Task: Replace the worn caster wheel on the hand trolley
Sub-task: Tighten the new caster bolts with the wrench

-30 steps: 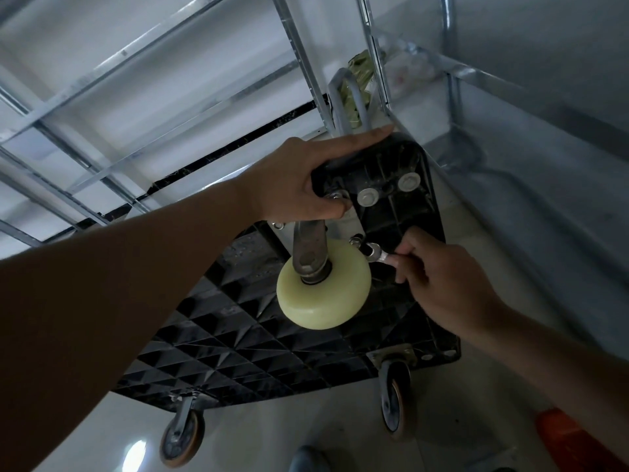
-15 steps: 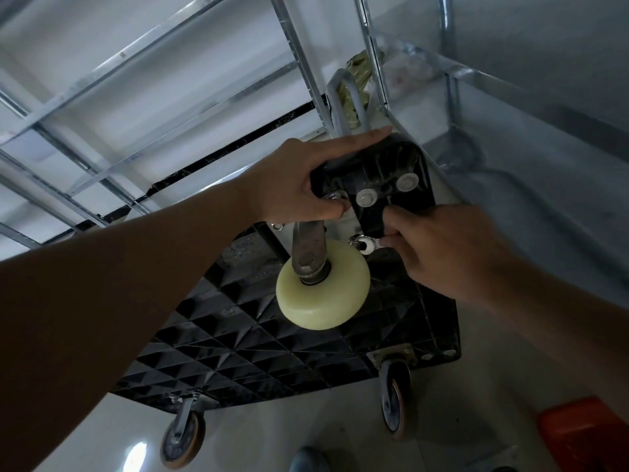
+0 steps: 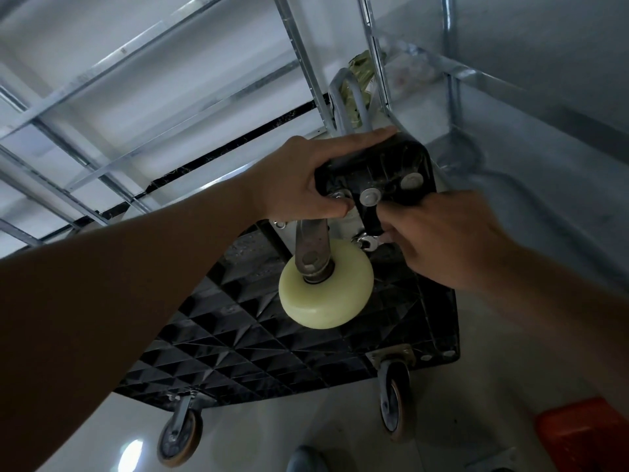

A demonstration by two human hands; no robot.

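The trolley [image 3: 306,352] is tipped up with its black ribbed underside facing the camera, its top corner leaning among the bars of a metal rack [image 3: 299,46] that fills the upper half of the view. Two brown-rimmed casters hang at the trolley's low edge, one at the left [image 3: 178,437] and one at the right [image 3: 394,403], over a pale floor [image 3: 306,434]. An orange box [image 3: 582,434] sits at the lower right corner, well apart from the trolley. A grey tube handle [image 3: 340,97] shows behind the top corner, with something greenish and crumpled beyond it, too blurred to tell. The cream wheel [image 3: 326,287] stands out from the underside near that top corner, held in a dull metal fork [image 3: 311,247] that rises to a mounting plate. The left hand [image 3: 306,178] grips the top corner of the trolley just above the fork, the forefinger stretched straight along the edge and the thumb curled down onto a bolt at the plate. The right hand [image 3: 442,240] comes in from the right, just beside the wheel, its fingers curled and pinching a small wrench [image 3: 369,242]; most of the wrench is hidden under the fingers. The wrench's open head sits at the plate's right corner, close above the wheel's rim. Two round grey caps [image 3: 371,196] lie between the hands on the black corner block.
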